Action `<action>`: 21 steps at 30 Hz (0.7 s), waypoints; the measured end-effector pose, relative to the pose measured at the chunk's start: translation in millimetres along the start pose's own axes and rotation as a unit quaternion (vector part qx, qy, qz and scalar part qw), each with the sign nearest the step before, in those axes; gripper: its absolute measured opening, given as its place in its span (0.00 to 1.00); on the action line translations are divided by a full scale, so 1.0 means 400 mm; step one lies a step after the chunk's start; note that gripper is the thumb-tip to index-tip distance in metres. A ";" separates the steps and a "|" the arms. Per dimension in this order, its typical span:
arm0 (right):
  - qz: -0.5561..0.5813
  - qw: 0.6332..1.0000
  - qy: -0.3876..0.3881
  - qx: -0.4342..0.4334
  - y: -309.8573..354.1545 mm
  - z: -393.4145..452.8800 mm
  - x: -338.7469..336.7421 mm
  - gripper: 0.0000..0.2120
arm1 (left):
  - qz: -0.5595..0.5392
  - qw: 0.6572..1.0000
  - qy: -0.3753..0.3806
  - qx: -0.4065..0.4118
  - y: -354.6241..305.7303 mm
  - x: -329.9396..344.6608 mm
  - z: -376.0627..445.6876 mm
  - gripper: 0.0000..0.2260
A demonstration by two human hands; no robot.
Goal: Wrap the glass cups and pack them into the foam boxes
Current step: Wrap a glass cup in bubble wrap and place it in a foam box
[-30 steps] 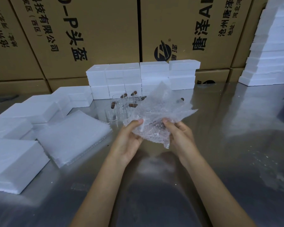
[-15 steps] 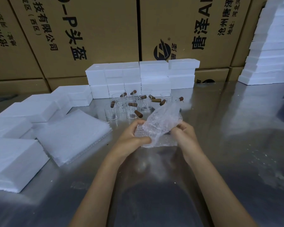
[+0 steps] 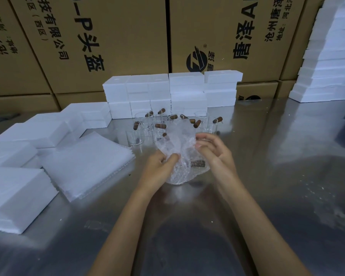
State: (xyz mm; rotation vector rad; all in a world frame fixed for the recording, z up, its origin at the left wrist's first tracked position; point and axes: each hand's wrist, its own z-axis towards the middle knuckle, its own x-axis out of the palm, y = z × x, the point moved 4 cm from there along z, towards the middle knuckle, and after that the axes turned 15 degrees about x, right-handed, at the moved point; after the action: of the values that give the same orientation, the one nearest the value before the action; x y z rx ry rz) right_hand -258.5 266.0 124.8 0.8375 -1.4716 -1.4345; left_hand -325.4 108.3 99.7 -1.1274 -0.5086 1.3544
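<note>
Two hands on one bubble-wrapped cup: left hand grips it, right hand pinches the wrap's top. Roughly ten bare glass cups wait behind on the counter.

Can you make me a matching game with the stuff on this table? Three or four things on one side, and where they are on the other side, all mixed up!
Things:
1. bubble wrap
2. bare glass cups
3. stack of flat sheets
4. cardboard boxes

Places:
A. behind everything, like a wall
B. between both hands
C. on the table, left of the hands
D. just behind the hands

Pairs: 1-B, 2-D, 3-C, 4-A
</note>
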 end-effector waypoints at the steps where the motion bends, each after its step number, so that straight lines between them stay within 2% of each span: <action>1: -0.028 0.999 0.017 -0.014 0.003 -0.004 0.011 0.11 | -0.003 1.000 0.001 0.009 0.000 0.002 0.001 0.10; 2: -0.073 0.996 0.031 -0.031 0.003 -0.010 0.024 0.12 | -0.016 1.000 -0.001 0.008 -0.008 0.005 -0.001 0.06; 4: -0.186 0.979 0.041 -0.069 -0.007 -0.022 0.050 0.14 | -0.058 0.998 -0.008 0.007 -0.016 0.007 -0.004 0.21; 6: -0.295 0.949 0.027 -0.103 -0.022 -0.025 0.061 0.15 | -0.080 0.997 -0.006 0.002 -0.023 -0.001 -0.002 0.26; 10: -0.444 0.883 0.017 -0.154 -0.033 -0.033 0.066 0.14 | -0.157 0.985 0.037 -0.056 -0.032 -0.029 -0.005 0.21; 11: -0.470 0.867 0.019 -0.163 -0.032 -0.037 0.070 0.15 | -0.145 0.988 0.023 -0.052 -0.036 -0.042 -0.003 0.19; 13: -0.501 0.847 0.020 -0.178 -0.032 -0.040 0.075 0.17 | -0.049 0.999 0.010 0.022 -0.054 -0.060 0.007 0.14; 14: -0.498 0.849 0.022 -0.178 -0.032 -0.041 0.074 0.17 | 0.003 0.998 0.023 0.064 -0.061 -0.058 0.008 0.15; 16: -0.448 0.878 0.011 -0.167 -0.027 -0.041 0.068 0.15 | 0.077 0.990 0.047 0.113 -0.067 -0.044 0.007 0.16; 18: -0.378 0.909 -0.040 -0.169 -0.012 -0.042 0.059 0.13 | 0.144 0.977 0.057 0.145 -0.064 -0.037 0.005 0.15; 21: -0.334 0.918 -0.081 -0.198 0.006 -0.052 0.055 0.16 | 0.225 0.951 0.112 0.179 -0.055 -0.019 -0.001 0.12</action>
State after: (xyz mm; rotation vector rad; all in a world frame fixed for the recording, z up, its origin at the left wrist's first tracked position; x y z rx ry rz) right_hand -247.4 238.0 128.9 1.0252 -0.9705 -2.2641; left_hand -315.6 104.6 120.7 -1.1103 0.1738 1.6015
